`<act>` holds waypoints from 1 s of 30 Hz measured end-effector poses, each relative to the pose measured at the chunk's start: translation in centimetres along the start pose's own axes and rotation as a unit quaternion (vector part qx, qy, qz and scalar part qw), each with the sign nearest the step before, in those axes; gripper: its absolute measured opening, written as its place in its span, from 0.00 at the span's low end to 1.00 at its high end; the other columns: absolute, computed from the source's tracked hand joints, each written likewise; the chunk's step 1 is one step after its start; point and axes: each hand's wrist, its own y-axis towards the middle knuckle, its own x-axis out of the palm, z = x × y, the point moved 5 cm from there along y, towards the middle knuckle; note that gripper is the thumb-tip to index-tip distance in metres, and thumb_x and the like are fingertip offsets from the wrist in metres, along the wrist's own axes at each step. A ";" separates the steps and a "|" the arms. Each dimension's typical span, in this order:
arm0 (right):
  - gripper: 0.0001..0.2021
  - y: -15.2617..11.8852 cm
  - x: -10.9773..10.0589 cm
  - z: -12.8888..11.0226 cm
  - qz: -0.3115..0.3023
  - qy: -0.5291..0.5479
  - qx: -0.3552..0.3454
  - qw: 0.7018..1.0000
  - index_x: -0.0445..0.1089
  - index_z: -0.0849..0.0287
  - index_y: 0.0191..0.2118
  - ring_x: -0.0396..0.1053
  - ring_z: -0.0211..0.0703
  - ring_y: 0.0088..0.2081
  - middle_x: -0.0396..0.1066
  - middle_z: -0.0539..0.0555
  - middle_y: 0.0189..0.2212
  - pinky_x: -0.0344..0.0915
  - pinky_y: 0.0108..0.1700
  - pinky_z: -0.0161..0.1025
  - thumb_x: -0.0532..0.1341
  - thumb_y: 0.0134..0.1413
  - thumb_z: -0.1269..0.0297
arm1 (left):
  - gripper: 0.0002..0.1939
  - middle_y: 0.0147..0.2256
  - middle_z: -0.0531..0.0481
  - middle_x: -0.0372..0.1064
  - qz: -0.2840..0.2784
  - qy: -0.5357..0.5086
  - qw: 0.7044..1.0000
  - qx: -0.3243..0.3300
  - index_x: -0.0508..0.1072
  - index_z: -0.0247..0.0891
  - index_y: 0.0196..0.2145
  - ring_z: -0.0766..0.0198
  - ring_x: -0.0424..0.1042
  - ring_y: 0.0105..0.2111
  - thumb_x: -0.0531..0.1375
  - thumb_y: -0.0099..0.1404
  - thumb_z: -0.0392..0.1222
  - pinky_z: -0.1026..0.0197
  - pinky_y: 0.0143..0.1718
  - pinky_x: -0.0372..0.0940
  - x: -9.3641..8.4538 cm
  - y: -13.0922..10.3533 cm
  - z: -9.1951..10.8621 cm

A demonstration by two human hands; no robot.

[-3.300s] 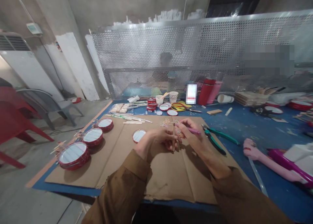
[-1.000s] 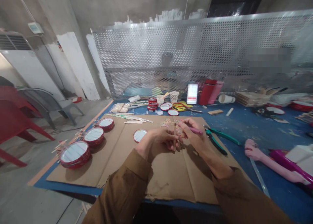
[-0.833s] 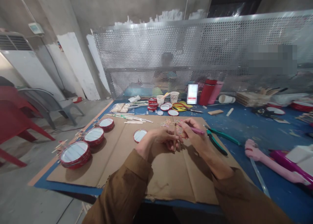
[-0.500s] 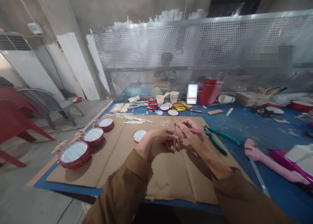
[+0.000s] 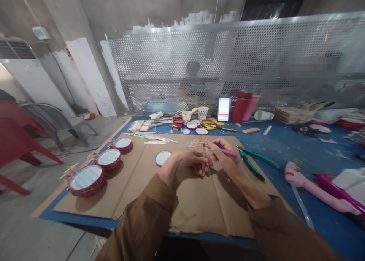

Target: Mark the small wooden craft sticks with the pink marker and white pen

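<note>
One stick in the left hand, one purple pen in the right hand

Both hands are nearly closed, working side by side above a sheet of cardboard. The left hand pinches the flat wooden stick between thumb and fingers, one end pointing away from the body. The right hand grips the purple pen in a writing hold, its tip at the stick's far end; at this size I cannot tell whether the tip touches the wood or stops just beside it.

Just beyond the hands lies a scatter of coloured rubber bands. Next to the left wrist sits a small red-rimmed disc, partly covered by the forearm. Well to the left of the hands, three red round pieces with pale tops stand in a row, the largest nearest the body. Farther off, ahead and left of the hands, loose flat sticks lie on the cardboard.

Right of the right hand, teal-handled pliers lie open across the cardboard's edge and the blue table; a pink tool rests farther right. Straight ahead, well past the hands, are yellow-handled scissors and a patterned paper cup, with a red bottle to their right.
</note>
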 end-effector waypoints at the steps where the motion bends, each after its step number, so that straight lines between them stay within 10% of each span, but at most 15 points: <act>1: 0.19 0.0 0.0 -0.1 -0.005 0.000 0.000 1.000 0.68 0.56 0.30 0.63 0.40 0.21 0.65 0.48 0.18 0.59 0.25 0.37 0.59 0.53 0.44 | 0.20 0.29 0.45 0.75 0.002 0.003 1.000 -0.001 0.74 0.30 0.40 0.65 0.74 0.23 0.67 0.61 0.52 0.62 0.29 0.67 0.0 0.0 0.0; 30: 0.17 -0.1 0.1 -0.1 0.002 -0.004 -0.001 1.000 0.68 0.56 0.30 0.62 0.39 0.21 0.63 0.47 0.17 0.58 0.24 0.36 0.59 0.53 0.45 | 0.21 0.30 0.44 0.76 0.000 0.010 1.000 -0.005 0.74 0.30 0.39 0.66 0.74 0.24 0.66 0.61 0.53 0.62 0.30 0.68 0.2 -0.2 0.3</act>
